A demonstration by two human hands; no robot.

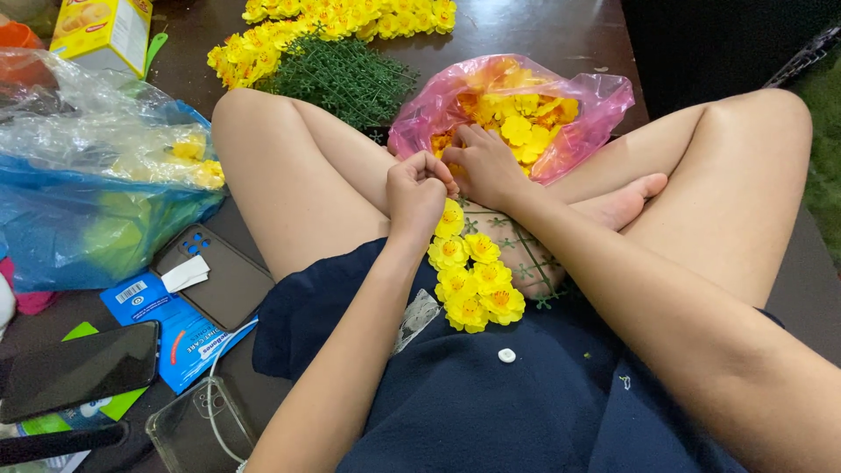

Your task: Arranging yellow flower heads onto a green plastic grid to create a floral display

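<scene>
You sit cross-legged on the dark brown floor (561, 35), both hands meeting at centre, just near of the pink plastic bag of loose yellow fabric flowers (517, 109). Your left hand (419, 188) is curled into a loose fist, fingers (431, 166) pinched tight on something small; too hidden to tell what. Your right hand (487, 166) lies knuckles up, fingertips tucked at the bag's near mouth, touching the left hand; whether it grips a flower cannot be told.

The green plastic grid strip with yellow flowers clipped on (473, 271) rests on your lap, long axis running far to near, slightly tilted to the right. Its far end sits right under the fingers of both hands, its near end points at your navy blue shorts (526, 403). The flowers fill its left side, bare green mesh shows on the right.

Far centre: a bunch of dark green plastic foliage (346, 79), and beyond it finished yellow flower rows (333, 22). Left: a blue and clear plastic bag (88, 184), a dark grey phone case (223, 280), a black smartphone (79, 368), a clear phone case (197, 429).
</scene>
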